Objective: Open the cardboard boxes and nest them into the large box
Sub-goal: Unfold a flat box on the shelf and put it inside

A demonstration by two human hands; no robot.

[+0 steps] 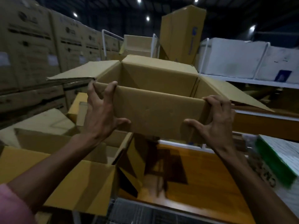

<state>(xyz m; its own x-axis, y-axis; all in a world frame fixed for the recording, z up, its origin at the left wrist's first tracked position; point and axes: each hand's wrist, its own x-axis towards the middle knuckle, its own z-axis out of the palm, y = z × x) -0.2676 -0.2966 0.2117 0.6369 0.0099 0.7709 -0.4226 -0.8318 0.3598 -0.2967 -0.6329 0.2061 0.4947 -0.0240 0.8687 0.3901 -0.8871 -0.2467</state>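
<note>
An opened brown cardboard box [155,109] hangs in the air at the centre, its flaps spread out left, right and back, its inside empty. My left hand [100,113] grips the near wall at its left corner, fingers hooked over the rim. My right hand [213,120] grips the same wall at its right corner. Below and to the left sits a large open box [69,178] with its flaps out and smaller boxes inside it.
Stacks of printed cartons [40,50] line the left. A tall box [181,33] stands behind, with white cartons [242,57] on a rack at right. A wooden surface [194,172] lies below the held box; a green-and-white package [279,159] sits at right.
</note>
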